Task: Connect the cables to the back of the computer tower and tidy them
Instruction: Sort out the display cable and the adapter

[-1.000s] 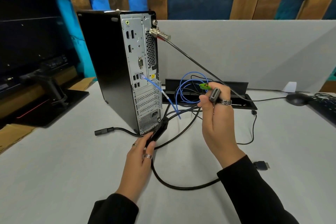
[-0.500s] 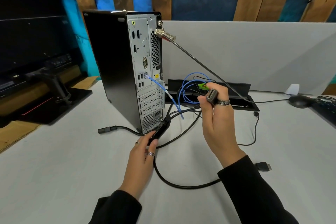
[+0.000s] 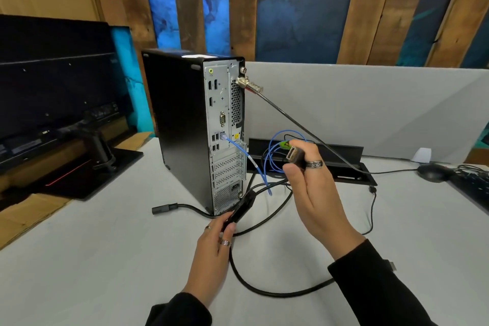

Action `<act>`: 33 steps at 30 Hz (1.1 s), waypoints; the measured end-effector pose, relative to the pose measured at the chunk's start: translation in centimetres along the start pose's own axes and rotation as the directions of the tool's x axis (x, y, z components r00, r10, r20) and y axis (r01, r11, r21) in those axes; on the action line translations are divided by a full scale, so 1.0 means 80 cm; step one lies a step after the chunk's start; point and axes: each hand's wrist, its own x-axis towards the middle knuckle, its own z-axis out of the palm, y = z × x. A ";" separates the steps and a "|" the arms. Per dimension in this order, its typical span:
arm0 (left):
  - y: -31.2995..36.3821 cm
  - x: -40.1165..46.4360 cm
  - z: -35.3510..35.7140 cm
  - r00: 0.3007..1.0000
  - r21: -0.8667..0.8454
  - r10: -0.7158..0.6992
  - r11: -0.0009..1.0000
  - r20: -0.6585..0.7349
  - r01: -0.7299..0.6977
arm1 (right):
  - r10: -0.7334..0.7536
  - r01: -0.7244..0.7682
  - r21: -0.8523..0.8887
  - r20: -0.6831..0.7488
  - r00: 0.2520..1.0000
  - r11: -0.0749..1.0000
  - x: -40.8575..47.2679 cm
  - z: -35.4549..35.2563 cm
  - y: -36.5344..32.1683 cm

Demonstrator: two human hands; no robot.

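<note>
At the far left a dark monitor (image 3: 53,82) stands on its base on the grey table (image 3: 92,259), its back turned to the camera. Just right of it the black computer tower (image 3: 182,124) stands upright with its silver rear panel facing the person. A blue network cable (image 3: 238,149) is plugged in beside the USB ports and runs down and right to a loose coil near a black cable tray (image 3: 341,152). A metal lock (image 3: 247,84) sits at the top right corner of the panel, and its thin grey cable slants down to the right across the tray. On the table at the foot of the tower lies a loose black power plug (image 3: 164,209). The left hand (image 3: 214,254) rests low by the tower's base, its grip closed around a black adapter block (image 3: 242,208) on a thick black cable (image 3: 267,290) that loops across the table. The right hand (image 3: 315,198) is raised level with the lower ports, well apart from the panel, its grip pinching a black display connector (image 3: 293,155) between thumb and forefinger, the metal end pointing toward the tower. At the far right lie a black mouse (image 3: 430,171) and the edge of a keyboard (image 3: 473,188).
</note>
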 end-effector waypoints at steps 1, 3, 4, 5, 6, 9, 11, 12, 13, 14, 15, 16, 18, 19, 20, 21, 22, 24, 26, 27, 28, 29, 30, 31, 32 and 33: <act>-0.003 0.002 -0.001 1.000 0.023 0.010 1.000 0.018 -0.010 | 0.000 -0.001 0.023 0.026 1.000 1.000 0.003 -0.003 -0.005; -0.011 0.005 -0.006 0.997 0.088 0.014 0.996 0.071 -0.020 | 0.010 -0.016 0.068 0.088 0.996 0.998 0.006 -0.009 -0.012; -0.013 0.007 -0.011 0.995 0.137 0.029 0.990 0.099 -0.043 | 0.012 -0.022 0.079 0.115 0.993 0.997 0.008 -0.012 -0.015; -0.014 0.009 -0.018 0.991 0.190 0.050 0.979 0.126 -0.074 | 0.016 -0.030 0.089 0.145 0.989 0.996 0.009 -0.014 -0.018; -0.010 0.012 -0.026 0.986 0.231 0.072 0.967 0.151 -0.106 | 0.025 -0.044 0.101 0.175 0.984 0.994 0.010 -0.017 -0.020; 0.025 0.031 -0.063 0.971 0.294 0.152 0.934 0.184 -0.202 | 0.064 -0.106 0.148 0.264 0.963 0.983 0.014 -0.026 -0.028; 0.057 0.052 -0.091 0.959 0.327 0.238 0.904 0.151 -0.276 | 0.080 -0.129 0.156 0.289 0.954 0.979 0.018 -0.031 -0.035; 0.074 0.065 -0.104 0.950 0.346 0.290 0.885 0.120 -0.313 | 0.085 -0.132 0.149 0.288 0.954 0.980 0.022 -0.034 -0.038; 0.092 0.077 -0.117 0.933 0.358 0.351 0.863 0.081 -0.356 | 0.089 -0.131 0.132 0.281 0.955 0.983 0.026 -0.036 -0.040; 0.110 0.089 -0.128 0.905 0.363 0.425 0.838 0.037 -0.408 | 0.087 -0.118 0.100 0.274 0.958 0.988 0.032 -0.038 -0.042; 0.129 0.100 -0.138 0.864 0.370 0.504 0.804 -0.007 -0.466 | 0.074 -0.091 0.053 0.267 0.961 0.994 0.037 -0.039 -0.043; 0.148 0.110 -0.147 0.818 0.388 0.573 0.766 -0.050 -0.513 | 0.063 -0.066 0.001 0.268 0.961 0.998 0.044 -0.041 -0.045; 0.181 0.129 -0.160 0.746 0.466 0.655 0.701 -0.121 -0.540 | 0.049 -0.026 -0.088 0.280 0.959 0.996 0.058 -0.043 -0.048; 0.194 0.137 -0.164 0.734 0.508 0.664 0.686 -0.142 -0.521 | 0.044 -0.007 -0.126 0.290 0.956 0.992 0.066 -0.044 -0.049; 0.205 0.145 -0.167 0.741 0.541 0.655 0.680 -0.144 -0.495 | 0.039 0.009 -0.160 0.294 0.955 0.987 0.072 -0.044 -0.051; 0.212 0.154 -0.170 0.764 0.565 0.634 0.677 -0.122 -0.472 | 0.038 0.017 -0.188 0.289 0.957 0.982 0.078 -0.043 -0.051; 0.216 0.162 -0.172 0.791 0.586 0.606 0.671 -0.080 -0.455 | 0.045 0.013 -0.204 0.275 0.960 0.979 0.084 -0.043 -0.051; 0.218 0.176 -0.174 0.842 0.626 0.538 0.649 0.023 -0.432 | 0.080 -0.034 -0.198 0.231 0.970 0.980 0.094 -0.040 -0.052; 0.216 0.188 -0.176 0.871 0.665 0.478 0.614 0.116 -0.425 | 0.118 -0.087 -0.166 0.182 0.976 0.982 0.103 -0.036 -0.051; 0.215 0.192 -0.176 0.880 0.677 0.450 0.601 0.152 -0.424 | 0.123 -0.096 -0.162 0.163 0.979 0.982 0.107 -0.034 -0.051; 0.215 0.196 -0.176 0.888 0.683 0.424 0.596 0.180 -0.423 | 0.121 -0.095 -0.167 0.152 0.981 0.981 0.110 -0.031 -0.052; 0.213 0.199 -0.175 0.895 0.679 0.401 0.602 0.198 -0.420 | 0.116 -0.089 -0.180 0.149 0.982 0.980 0.113 -0.027 -0.053; 0.212 0.200 -0.174 0.899 0.670 0.386 0.615 0.205 -0.417 | 0.113 -0.082 -0.192 0.152 0.982 0.978 0.115 -0.022 -0.054; 0.212 0.201 -0.173 0.901 0.658 0.385 0.628 0.200 -0.415 | 0.109 -0.077 -0.199 0.155 0.982 0.977 0.118 -0.016 -0.056; 0.211 0.202 -0.172 0.899 0.652 0.396 0.634 0.187 -0.415 | 0.107 -0.074 -0.203 0.156 0.982 0.976 0.120 -0.011 -0.058; 0.210 0.203 -0.172 0.895 0.655 0.412 0.631 0.172 -0.416 | 0.108 -0.075 -0.204 0.153 0.982 0.976 0.123 -0.004 -0.059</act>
